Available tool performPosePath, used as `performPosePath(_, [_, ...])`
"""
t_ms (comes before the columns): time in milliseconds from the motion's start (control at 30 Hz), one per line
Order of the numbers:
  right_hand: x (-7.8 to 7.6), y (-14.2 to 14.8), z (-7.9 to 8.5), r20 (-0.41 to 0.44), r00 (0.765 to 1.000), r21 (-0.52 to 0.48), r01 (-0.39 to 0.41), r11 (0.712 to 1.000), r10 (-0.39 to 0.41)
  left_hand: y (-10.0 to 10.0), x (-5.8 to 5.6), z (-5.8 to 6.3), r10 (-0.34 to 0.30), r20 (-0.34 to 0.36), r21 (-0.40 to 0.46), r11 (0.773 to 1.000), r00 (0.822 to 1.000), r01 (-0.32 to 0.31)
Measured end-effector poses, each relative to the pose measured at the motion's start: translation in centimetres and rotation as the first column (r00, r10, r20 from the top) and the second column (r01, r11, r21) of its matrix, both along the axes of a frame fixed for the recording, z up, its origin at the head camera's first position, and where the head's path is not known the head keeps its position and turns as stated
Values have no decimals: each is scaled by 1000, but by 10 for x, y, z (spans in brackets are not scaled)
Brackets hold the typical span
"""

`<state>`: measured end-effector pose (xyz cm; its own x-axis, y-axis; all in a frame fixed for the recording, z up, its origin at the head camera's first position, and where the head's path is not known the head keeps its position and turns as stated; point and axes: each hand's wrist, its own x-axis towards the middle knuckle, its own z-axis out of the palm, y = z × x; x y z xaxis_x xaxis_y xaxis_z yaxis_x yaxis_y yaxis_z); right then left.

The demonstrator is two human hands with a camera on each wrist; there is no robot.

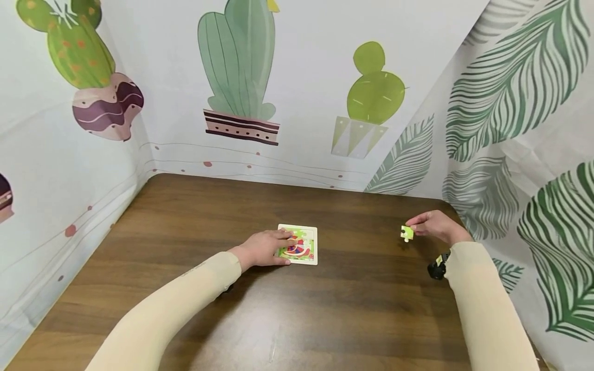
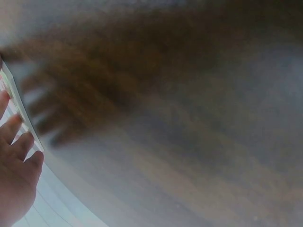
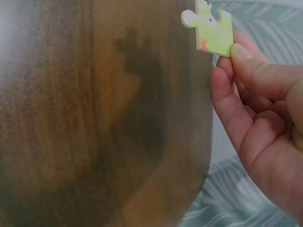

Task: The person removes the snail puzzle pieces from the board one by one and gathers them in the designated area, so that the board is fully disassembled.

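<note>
A small square jigsaw puzzle [image 1: 310,260] with a pale frame lies on the brown table, showing a red, green and white picture. My left hand [image 1: 264,248] rests on its left part with extended fingers, covering some of the picture. In the left wrist view, that hand [image 2: 16,170] shows at the left edge beside the puzzle's pale border. Off to the right, my right hand [image 1: 436,226] pinches a light-green puzzle piece [image 1: 407,233] by one corner, held above the table. The right wrist view shows the piece [image 3: 215,33] between thumb and forefinger, its knob pointing left.
The wooden table [image 1: 352,293] has rounded far corners. Behind it hangs a white cloth [image 1: 306,93] printed with cacti and leaves, which also runs along the left and right sides. A black wrist camera [image 1: 438,267] sits at the right wrist.
</note>
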<state>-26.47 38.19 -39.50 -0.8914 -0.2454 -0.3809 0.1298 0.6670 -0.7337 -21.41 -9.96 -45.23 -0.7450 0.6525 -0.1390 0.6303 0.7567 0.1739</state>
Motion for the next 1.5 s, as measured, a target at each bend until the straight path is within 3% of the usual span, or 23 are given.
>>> performPosePath(233, [-1, 8, -21, 30, 999, -19, 20, 1000, -19, 0, -1, -3, -1, -2, 8, 1000, 1000, 1])
performPosePath(467, [0, 2, -35, -82, 994, 66, 71, 995, -66, 1, 0, -2, 7, 2, 1, 1000, 1000, -7])
performPosePath(633, [2, -4, -40, -158, 980, 127, 141, 982, -121, 2, -1, -2, 9, 17, -8, 1000, 1000, -9])
performPosePath(867, [1, -12, -56, -260, 957, 202, 182, 962, -127, 0, 1, 0, 7, 4, -8, 1000, 1000, -7])
performPosePath(1500, [0, -17, -61, -306, 945, 239, 198, 951, -119, 0, -1, -3, -2, 0, 6, 1000, 1000, 2])
